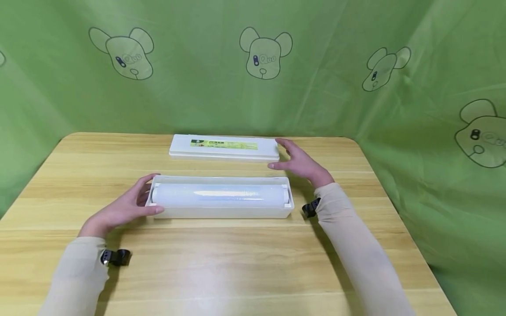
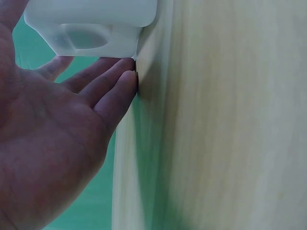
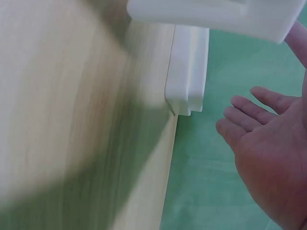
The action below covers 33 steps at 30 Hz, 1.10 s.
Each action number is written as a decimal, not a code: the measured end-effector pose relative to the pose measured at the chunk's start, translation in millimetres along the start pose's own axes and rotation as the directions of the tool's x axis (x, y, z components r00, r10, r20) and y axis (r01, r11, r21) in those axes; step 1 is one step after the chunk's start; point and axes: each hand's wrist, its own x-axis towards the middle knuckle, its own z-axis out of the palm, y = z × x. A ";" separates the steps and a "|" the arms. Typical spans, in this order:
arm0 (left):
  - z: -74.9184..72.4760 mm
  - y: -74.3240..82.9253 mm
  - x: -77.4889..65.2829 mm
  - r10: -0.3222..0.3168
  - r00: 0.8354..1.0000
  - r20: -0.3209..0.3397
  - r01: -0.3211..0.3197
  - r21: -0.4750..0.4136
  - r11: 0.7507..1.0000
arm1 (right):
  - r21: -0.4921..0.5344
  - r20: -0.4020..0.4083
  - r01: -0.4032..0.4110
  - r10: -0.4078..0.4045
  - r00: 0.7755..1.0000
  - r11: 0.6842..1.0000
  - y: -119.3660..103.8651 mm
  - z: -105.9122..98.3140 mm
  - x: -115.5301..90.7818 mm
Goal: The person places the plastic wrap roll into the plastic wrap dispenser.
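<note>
A long white cling film box (image 1: 221, 213) stands uncovered on the table, with a shiny roll of cling film (image 1: 221, 195) lying inside. My left hand (image 1: 128, 204) grips its left end, thumb at the front corner and fingers round the back corner. The left wrist view shows those fingers (image 2: 115, 96) extended under the end of the box. Behind the box lies its white lid (image 1: 182, 147), bearing a green and yellow label (image 1: 224, 144). My right hand (image 1: 298, 162) is at the lid's right end, fingers apart and the palm empty.
The light wooden table (image 1: 221, 267) has rounded far corners. A green curtain (image 1: 197, 101) with mouse-head drawings hangs behind it and along the right side. Small black cameras sit on both wrists, the left camera (image 1: 120, 257) close over the tabletop.
</note>
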 end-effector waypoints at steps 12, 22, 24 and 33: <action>-1.0 -1.3 -3.1 -0.005 1.000 0.000 0.005 0.008 1.000 | -0.046 0.019 -0.014 0.015 1.000 0.999 6.9 0.5 11.3; -0.5 -3.0 -3.9 0.002 1.000 0.001 -0.002 -0.004 1.000 | -0.095 0.055 -0.062 0.067 0.996 0.994 18.4 -6.6 26.7; -0.3 -3.1 -3.3 0.002 1.000 0.001 -0.002 -0.001 1.000 | -0.099 0.059 -0.076 0.082 0.995 0.992 21.3 -8.1 29.5; -0.9 -2.5 -1.0 0.004 1.000 0.002 -0.004 -0.001 1.000 | -0.088 0.081 -0.106 0.113 0.990 0.991 25.3 -11.1 37.5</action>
